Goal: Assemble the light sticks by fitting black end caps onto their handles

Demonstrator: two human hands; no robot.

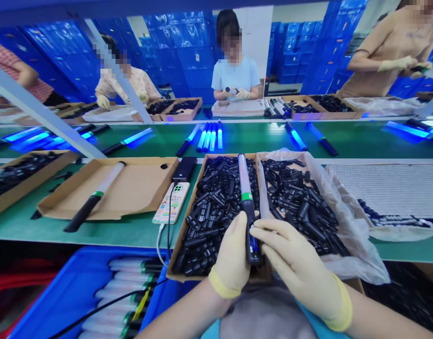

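Observation:
In gloves, both my hands are at a light stick (244,179) with a clear tube, a green ring and a black handle. My left hand (232,256) is closed around the handle from the left. On the other side, the fingertips of my right hand (294,256) press on the handle, where a blue part shows in an opening; my right thumb is mostly hidden. Under the stick lies a cardboard box (174,263) full of small black plastic parts (209,202). A lined box (343,202) beside it holds more black parts (308,212).
Another light stick (96,195) lies across a shallow cardboard tray (142,188). A phone (172,202) and a black power bank (184,168) sit beside it with cables. Lit sticks (211,136) lie on the green belt (244,141). A blue bin (68,282) holds several sticks. Co-workers sit opposite.

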